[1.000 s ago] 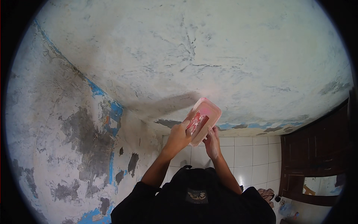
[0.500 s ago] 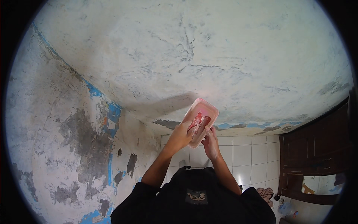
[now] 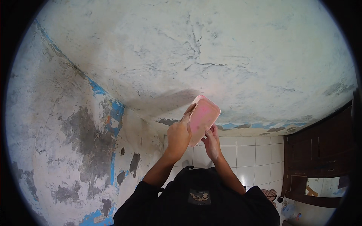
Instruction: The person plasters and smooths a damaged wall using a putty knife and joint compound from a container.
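Observation:
A pink rectangular tray (image 3: 203, 117) with rounded corners is held up in front of a worn plaster wall (image 3: 211, 52). My left hand (image 3: 178, 136) grips its left edge, and a thin brownish tool sticks up from that hand beside the tray; what it is cannot be made out. My right hand (image 3: 212, 143) holds the tray's lower right corner from below. The tray's flat pink face is turned toward me. Both forearms rise from my dark shirt (image 3: 200, 199) at the bottom.
The wall corner at left has peeling blue paint (image 3: 113, 113) and dark bare patches (image 3: 90, 143). White floor tiles (image 3: 249, 158) lie below. A dark wooden door (image 3: 320, 150) stands at right, with small items on the floor near it.
The tray has turned in my hands: its pink flat face now points toward me and sits slightly higher. Both hands stayed on it.

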